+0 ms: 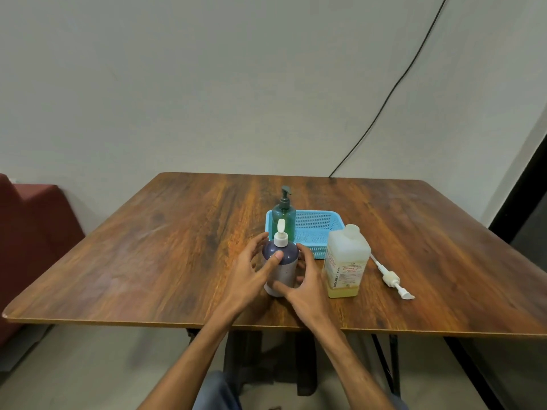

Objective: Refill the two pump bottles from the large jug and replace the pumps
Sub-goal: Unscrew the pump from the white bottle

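Left hand and right hand both grip dark purple plastic pump bottle. Risk: unscrewing white pump could tip it against translucent square plastic jug at 3 o'clock.

My left hand and right hand were bare. So were my left forearm and right forearm, right back to the bottom edge of the view. Both arms were lean, with narrow wrists and long fingers. My left thumbnail was cut short. Under the arms, my trousers showed as faded blue-grey cloth.
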